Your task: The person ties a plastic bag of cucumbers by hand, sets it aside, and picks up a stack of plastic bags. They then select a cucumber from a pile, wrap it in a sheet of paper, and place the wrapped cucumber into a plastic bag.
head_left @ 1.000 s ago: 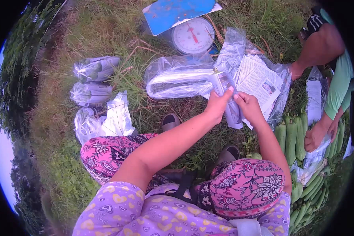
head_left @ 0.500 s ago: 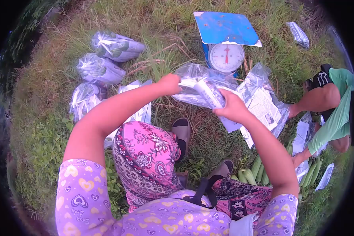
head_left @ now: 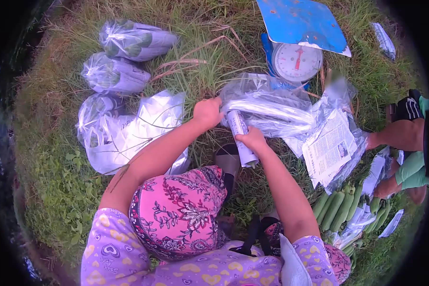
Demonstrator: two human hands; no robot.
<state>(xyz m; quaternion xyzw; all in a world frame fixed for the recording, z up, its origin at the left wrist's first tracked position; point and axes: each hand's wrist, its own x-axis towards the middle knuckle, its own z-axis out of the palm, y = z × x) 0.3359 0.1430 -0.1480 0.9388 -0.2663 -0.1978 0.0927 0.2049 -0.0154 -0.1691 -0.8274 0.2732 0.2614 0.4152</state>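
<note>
My left hand (head_left: pixel 208 113) is closed on the near edge of a clear plastic bag (head_left: pixel 264 102), which lies crumpled and spread out to the right. My right hand (head_left: pixel 252 139) grips a newspaper-wrapped roll (head_left: pixel 237 123), with a bit of green showing at its lower end. The roll's upper end is right at the bag's opening, close beside my left fingers. To the right, loose newspaper sheets (head_left: pixel 325 152) lie on more clear plastic.
Several filled bags of wrapped vegetables (head_left: pixel 136 40) lie at the left, near a white plastic bag (head_left: pixel 159 114). A dial scale (head_left: pixel 298 62) with a blue top stands ahead. Long green vegetables (head_left: pixel 336 209) are piled at right, where another person's hand (head_left: pixel 385 188) reaches in.
My right hand has come left and nearer to my left hand, and the roll now stands steeper with its upper end at the bag. The whole view has shifted a little.
</note>
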